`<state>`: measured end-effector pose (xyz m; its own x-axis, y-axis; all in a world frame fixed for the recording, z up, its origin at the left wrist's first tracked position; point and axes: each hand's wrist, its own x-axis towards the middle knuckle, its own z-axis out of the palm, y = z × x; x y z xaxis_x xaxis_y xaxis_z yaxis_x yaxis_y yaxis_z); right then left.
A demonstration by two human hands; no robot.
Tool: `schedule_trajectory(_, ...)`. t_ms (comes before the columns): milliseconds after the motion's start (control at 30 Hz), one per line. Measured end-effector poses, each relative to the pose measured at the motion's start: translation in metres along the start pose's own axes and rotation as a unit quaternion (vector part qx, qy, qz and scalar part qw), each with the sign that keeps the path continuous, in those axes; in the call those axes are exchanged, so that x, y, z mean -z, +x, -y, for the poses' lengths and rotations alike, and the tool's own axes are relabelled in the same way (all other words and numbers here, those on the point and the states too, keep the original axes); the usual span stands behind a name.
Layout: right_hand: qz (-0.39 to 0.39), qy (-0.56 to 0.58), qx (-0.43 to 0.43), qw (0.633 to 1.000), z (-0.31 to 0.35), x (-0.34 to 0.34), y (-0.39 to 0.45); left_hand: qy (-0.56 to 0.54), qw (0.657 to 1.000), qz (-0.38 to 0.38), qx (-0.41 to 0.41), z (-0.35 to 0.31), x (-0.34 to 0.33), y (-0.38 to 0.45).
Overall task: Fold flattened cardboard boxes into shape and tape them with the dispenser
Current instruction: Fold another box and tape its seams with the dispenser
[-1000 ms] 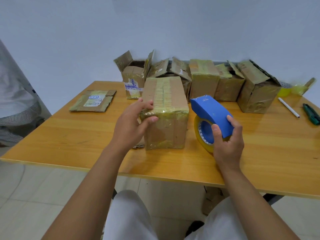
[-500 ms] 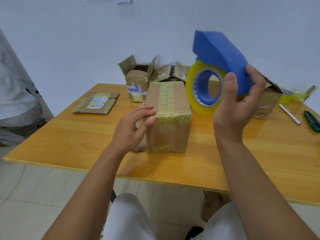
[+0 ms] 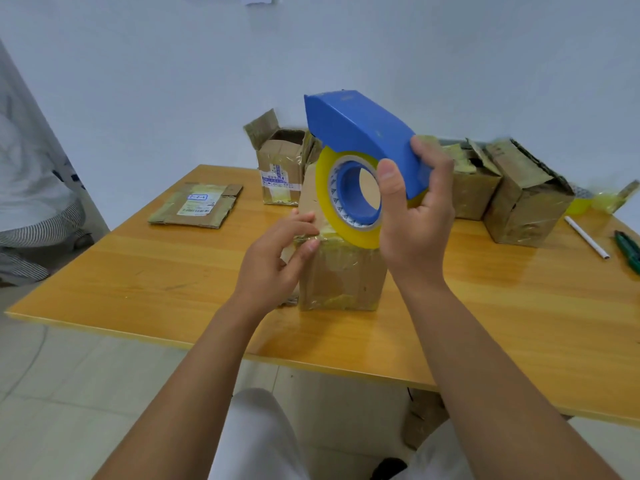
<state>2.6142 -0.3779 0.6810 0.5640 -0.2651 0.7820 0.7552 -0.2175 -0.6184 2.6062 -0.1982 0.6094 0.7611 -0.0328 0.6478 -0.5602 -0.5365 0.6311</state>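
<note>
1. Brown cardboard makes up the taped box, which stands near the front middle of the wooden table, with shiny tape stuck over its top and sides.
2. The left hand touches the box's top left corner, with the thumb and fingertips pinching at the tape there.
3. The right hand holds the blue tape dispenser up in the air above the box, with the thumb on the near side and the fingers curled round the back.
4. A yellow roll of tape sits in the dispenser, and its low edge is just over the box top.
5. Behind the box, more cardboard boxes stand in a row by the wall, some with their flaps open.
6. One flat cardboard box lies on the far left of the table.
7. On the right side lie a white pen and a green tool.
8. At the left edge a person's striped sleeve shows.
</note>
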Motion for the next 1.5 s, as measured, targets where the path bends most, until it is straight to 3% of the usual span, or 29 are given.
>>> schedule_trajectory(167, 0.002, -0.003, -0.013, 1.000, 0.001, -0.002, 0.004, -0.009, 0.999, -0.033, 0.006, -0.002, -0.008, -0.001)
schedule_trajectory(367, 0.010, -0.004, -0.031, 0.999, 0.004, 0.000, 0.008, -0.144, 0.988, 0.022, 0.047, -0.002, 0.001, -0.007)
schedule_trajectory(567, 0.013, -0.009, -0.048, 0.999, 0.004, -0.001, 0.012, -0.159, 0.985, -0.005, 0.069, -0.003, 0.001, -0.005)
schedule_trajectory(733, 0.012, -0.008, -0.057, 0.998, 0.003, 0.000, 0.012, -0.144, 0.956, -0.176, 0.184, -0.024, -0.020, -0.035)
schedule_trajectory(800, 0.012, -0.006, -0.060, 0.998, 0.004, 0.000, 0.012, -0.164, 0.948, -0.194, 0.194, -0.032, -0.030, -0.047)
schedule_trajectory(1033, 0.012, 0.002, -0.064, 0.998, 0.005, 0.001, 0.012, -0.140, 0.961, -0.170, 0.167, -0.046, -0.044, -0.063)
schedule_trajectory(1200, 0.013, 0.001, -0.066, 0.998, 0.007, 0.001, 0.012, -0.072, 0.969, -0.153, 0.178, -0.043, -0.045, -0.058)
schedule_trajectory(1500, 0.014, -0.002, -0.064, 0.998, 0.005, 0.000, 0.012, -0.056, 0.967, -0.128, 0.212, -0.049, -0.054, -0.054)
